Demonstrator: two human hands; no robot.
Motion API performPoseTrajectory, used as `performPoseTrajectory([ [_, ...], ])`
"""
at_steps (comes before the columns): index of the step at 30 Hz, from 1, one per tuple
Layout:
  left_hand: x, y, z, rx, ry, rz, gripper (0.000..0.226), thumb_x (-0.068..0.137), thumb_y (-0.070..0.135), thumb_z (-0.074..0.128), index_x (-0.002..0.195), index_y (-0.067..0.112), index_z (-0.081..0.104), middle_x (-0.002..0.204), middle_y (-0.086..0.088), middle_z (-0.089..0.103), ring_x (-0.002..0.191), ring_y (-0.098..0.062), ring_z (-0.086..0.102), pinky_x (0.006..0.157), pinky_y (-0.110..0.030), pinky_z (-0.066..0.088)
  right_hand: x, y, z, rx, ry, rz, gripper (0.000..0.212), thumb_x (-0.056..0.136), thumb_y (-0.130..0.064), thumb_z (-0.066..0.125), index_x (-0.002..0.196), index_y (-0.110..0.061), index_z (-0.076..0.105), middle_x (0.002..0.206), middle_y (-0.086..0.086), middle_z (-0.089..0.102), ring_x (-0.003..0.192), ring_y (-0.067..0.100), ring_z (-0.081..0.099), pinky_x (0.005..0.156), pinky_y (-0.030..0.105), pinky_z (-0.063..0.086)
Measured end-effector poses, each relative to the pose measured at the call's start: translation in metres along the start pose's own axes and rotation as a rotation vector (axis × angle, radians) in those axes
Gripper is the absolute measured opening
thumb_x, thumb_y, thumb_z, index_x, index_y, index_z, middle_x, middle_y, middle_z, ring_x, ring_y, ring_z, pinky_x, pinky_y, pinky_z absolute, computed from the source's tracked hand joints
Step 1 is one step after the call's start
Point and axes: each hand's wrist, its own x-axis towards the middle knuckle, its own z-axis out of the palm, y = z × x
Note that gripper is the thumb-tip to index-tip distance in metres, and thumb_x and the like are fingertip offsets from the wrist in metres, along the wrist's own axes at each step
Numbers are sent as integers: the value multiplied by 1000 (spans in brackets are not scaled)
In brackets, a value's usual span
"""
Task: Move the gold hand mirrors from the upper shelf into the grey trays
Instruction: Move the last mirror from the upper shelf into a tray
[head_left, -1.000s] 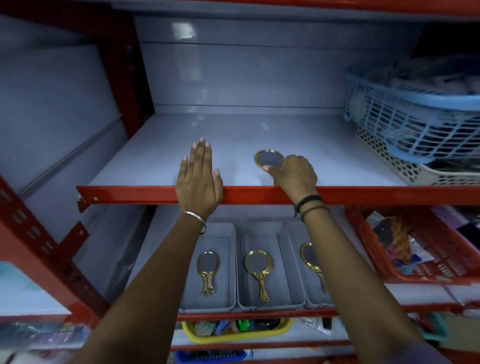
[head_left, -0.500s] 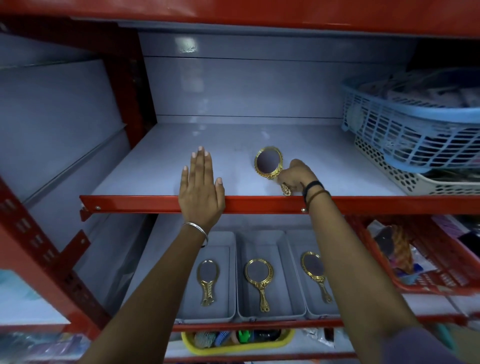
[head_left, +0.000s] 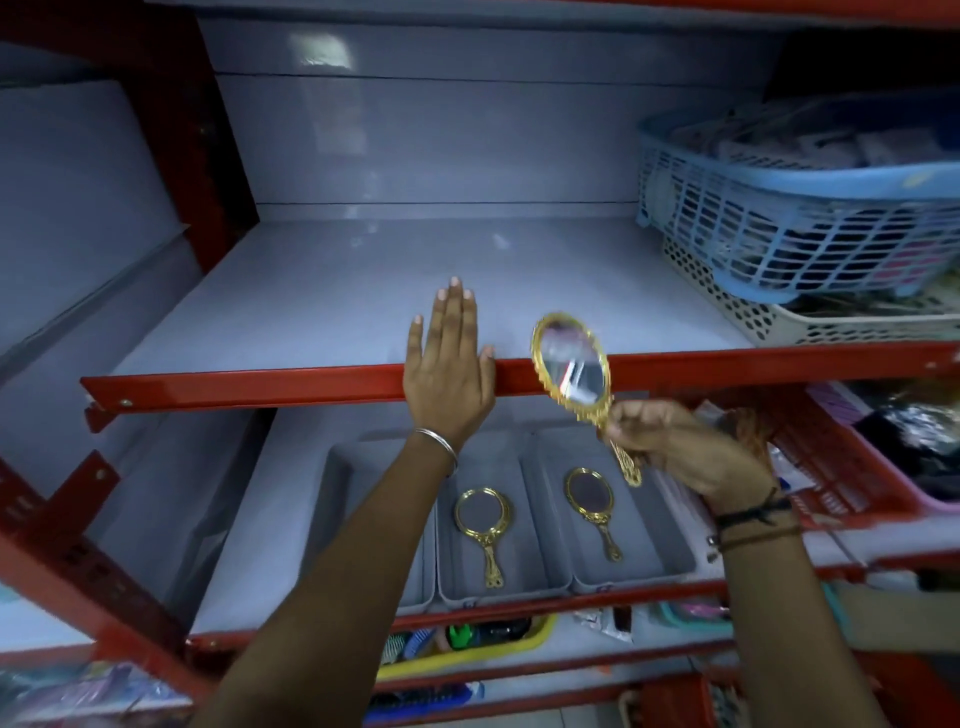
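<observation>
My right hand (head_left: 680, 449) grips the handle of a gold hand mirror (head_left: 570, 366), held upright in the air just in front of the upper shelf's red front edge (head_left: 260, 384). My left hand (head_left: 449, 369) lies flat and open on that edge, fingers spread over the grey shelf board. On the shelf below stand three grey trays side by side. The middle tray (head_left: 524, 584) holds one gold mirror (head_left: 483, 525) and the right tray (head_left: 670, 561) holds another gold mirror (head_left: 592, 504). My left forearm hides most of the left tray (head_left: 337, 483).
A blue basket (head_left: 805, 208) sits on a cream basket (head_left: 810, 322) at the right of the upper shelf. A red basket (head_left: 841, 493) of goods stands right of the trays. A yellow bin (head_left: 467, 654) of combs lies on the shelf beneath.
My right hand picked the mirror up off the upper shelf and drew it out past the red edge, downward and to the right. My left hand stayed on the edge.
</observation>
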Motion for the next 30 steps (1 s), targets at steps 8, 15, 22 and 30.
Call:
performPoseTrajectory([
  [8, 0, 1, 8, 62, 39, -10, 61, 91, 32, 31, 146, 5, 28, 154, -10, 33, 143, -21, 32, 116, -29, -7, -8, 127, -25, 79, 249, 413, 20, 68, -30, 78, 66, -14, 65, 57, -3, 50, 49, 7, 44, 55, 21, 37],
  [15, 3, 0, 14, 121, 84, 3, 60, 92, 32, 27, 145, 7, 30, 152, -9, 37, 141, -21, 34, 117, -25, -16, 54, 197, -31, -51, 535, 598, 50, 84, 1, 60, 38, -12, 46, 35, 5, 44, 44, 17, 41, 47, 23, 35],
  [22, 3, -2, 21, 154, 126, 15, 58, 94, 35, 19, 144, 8, 31, 150, -8, 41, 139, -20, 36, 117, -25, -17, 71, 220, -24, -250, 607, 701, 16, 83, -6, 60, 70, 3, 60, 53, 12, 58, 56, 19, 51, 37, 21, 35],
  [30, 4, -2, 22, 146, 126, 23, 58, 93, 35, 22, 143, 8, 32, 149, -8, 42, 138, -21, 39, 117, -26, -17, 70, 212, -8, -361, 738, 583, 19, 80, -4, 57, 63, 2, 60, 68, 17, 62, 74, 22, 55, 58, 27, 40],
])
